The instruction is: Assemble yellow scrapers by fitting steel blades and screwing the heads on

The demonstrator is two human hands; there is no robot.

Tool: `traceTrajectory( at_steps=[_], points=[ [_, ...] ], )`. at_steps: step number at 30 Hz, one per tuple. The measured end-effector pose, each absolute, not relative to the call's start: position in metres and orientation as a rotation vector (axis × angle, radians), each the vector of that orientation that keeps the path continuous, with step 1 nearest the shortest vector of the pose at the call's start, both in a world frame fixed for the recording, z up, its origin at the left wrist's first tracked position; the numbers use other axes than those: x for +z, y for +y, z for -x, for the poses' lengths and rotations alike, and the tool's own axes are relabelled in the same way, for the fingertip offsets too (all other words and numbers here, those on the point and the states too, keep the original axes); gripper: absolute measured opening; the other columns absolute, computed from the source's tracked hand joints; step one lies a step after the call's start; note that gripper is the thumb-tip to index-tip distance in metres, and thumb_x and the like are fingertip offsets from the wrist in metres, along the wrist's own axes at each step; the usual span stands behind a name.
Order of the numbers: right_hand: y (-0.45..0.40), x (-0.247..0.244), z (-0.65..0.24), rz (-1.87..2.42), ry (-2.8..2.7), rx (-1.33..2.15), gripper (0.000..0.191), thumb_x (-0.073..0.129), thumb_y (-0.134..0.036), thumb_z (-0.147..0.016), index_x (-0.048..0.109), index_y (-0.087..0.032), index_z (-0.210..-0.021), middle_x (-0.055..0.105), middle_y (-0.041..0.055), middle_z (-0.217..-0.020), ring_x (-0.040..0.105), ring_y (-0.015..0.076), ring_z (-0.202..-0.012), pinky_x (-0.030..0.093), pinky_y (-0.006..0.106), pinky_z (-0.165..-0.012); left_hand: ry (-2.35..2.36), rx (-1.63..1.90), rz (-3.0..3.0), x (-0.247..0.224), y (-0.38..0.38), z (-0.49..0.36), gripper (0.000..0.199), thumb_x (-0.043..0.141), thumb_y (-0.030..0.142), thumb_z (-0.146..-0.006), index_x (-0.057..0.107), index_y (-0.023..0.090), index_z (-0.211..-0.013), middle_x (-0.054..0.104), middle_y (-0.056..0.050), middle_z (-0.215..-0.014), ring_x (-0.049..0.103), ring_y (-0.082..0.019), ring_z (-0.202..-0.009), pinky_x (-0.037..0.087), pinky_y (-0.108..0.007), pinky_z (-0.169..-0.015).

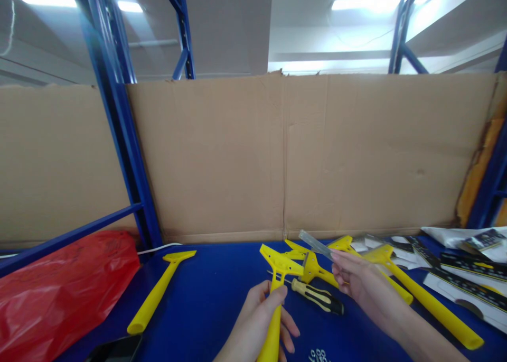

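My left hand is closed around the handle of a yellow scraper, its wide head pointing up and away from me. Between the fingertips of my right hand is a flat, greyish, see-through strip, tilted up to the left and apart from the scraper head. Whether the strip is plastic or a covered blade is unclear. Below it lies a screwdriver with a cream and black handle. More yellow scrapers lie under and beside my right forearm. Small metal nuts and screws sit near the front edge.
Another yellow scraper lies at the left, near a red plastic bag and a dark phone. Black and white packaging cards are piled at the right. Cardboard and blue rack posts stand behind the blue surface.
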State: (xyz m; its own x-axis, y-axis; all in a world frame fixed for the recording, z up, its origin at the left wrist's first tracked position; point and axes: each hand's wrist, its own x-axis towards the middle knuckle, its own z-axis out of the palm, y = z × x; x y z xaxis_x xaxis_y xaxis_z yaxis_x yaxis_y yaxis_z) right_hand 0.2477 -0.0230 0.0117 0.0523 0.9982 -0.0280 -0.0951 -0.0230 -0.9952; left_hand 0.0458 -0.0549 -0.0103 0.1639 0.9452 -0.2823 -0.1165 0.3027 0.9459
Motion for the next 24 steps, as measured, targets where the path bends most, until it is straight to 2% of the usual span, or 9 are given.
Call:
traceTrajectory(
  at_steps=[3,6,10,14,17,20,24],
  points=[
    [-0.024,0.010,-0.246,1.150,-1.101,1.293,0.026,0.050,-0.040,-0.080,0.060,-0.020,-0.092,0.059,0.0031,-0.066,0.055,0.0161,-0.058,0.045,0.026,-0.053,1.206,0.912,-0.988,-0.007,-0.058,-0.049,0.072,0.052,0.077,-0.060,0.043,0.017,-0.098,0.059,-0.002,-0.044,0.045,-0.011,-0.029,0.028,-0.017,-0.031],
    [-0.024,0.008,-0.244,1.022,-0.894,1.464,0.018,0.064,-0.035,-0.073,0.062,-0.019,-0.082,0.061,0.0019,-0.066,0.055,0.0133,-0.058,0.046,0.023,-0.054,1.246,0.877,-1.024,-0.003,-0.059,-0.051,0.075,0.048,0.079,-0.060,0.044,0.015,-0.098,0.054,0.000,-0.039,0.042,-0.010,-0.027,0.027,-0.018,-0.031],
    [-0.026,0.006,-0.241,0.911,-0.791,1.592,0.021,0.076,-0.030,-0.063,0.064,-0.017,-0.073,0.063,0.0005,-0.062,0.054,0.0100,-0.055,0.043,0.020,-0.052,1.165,0.854,-1.082,-0.005,-0.058,-0.051,0.068,0.052,0.062,-0.068,0.038,0.014,-0.114,0.059,0.001,-0.045,0.042,-0.010,-0.027,0.030,-0.018,-0.030],
    [-0.029,0.006,-0.237,0.937,-0.899,1.561,0.027,0.077,-0.038,-0.061,0.062,-0.016,-0.067,0.061,-0.0011,-0.054,0.049,0.0079,-0.046,0.036,0.019,-0.044,1.063,0.873,-1.107,-0.013,-0.057,-0.048,0.053,0.053,0.039,-0.069,0.039,0.016,-0.114,0.066,-0.001,-0.065,0.046,-0.008,-0.027,0.028,-0.017,-0.028],
    [-0.031,0.005,-0.234,0.944,-0.934,1.571,0.029,0.077,-0.042,-0.061,0.063,-0.017,-0.067,0.061,-0.0020,-0.053,0.047,0.0070,-0.043,0.032,0.019,-0.042,1.046,0.893,-1.088,-0.014,-0.057,-0.047,0.052,0.050,0.031,-0.069,0.038,0.015,-0.116,0.066,-0.002,-0.066,0.048,-0.008,-0.028,0.029,-0.016,-0.029],
    [-0.033,0.004,-0.233,0.935,-0.945,1.596,0.028,0.076,-0.041,-0.062,0.066,-0.016,-0.071,0.063,-0.0010,-0.058,0.048,0.0076,-0.046,0.033,0.020,-0.043,1.011,0.889,-1.067,-0.014,-0.057,-0.049,0.056,0.052,0.035,-0.070,0.035,0.014,-0.119,0.066,-0.002,-0.062,0.048,-0.009,-0.028,0.028,-0.017,-0.029],
    [-0.031,0.002,-0.231,0.952,-1.042,1.529,0.030,0.075,-0.041,-0.063,0.071,-0.016,-0.078,0.063,0.0016,-0.066,0.051,0.0100,-0.052,0.035,0.022,-0.045,0.974,0.878,-1.026,-0.016,-0.055,-0.052,0.067,0.055,0.050,-0.072,0.033,0.012,-0.122,0.066,-0.005,-0.056,0.050,-0.011,-0.031,0.031,-0.017,-0.031]
  ],
)
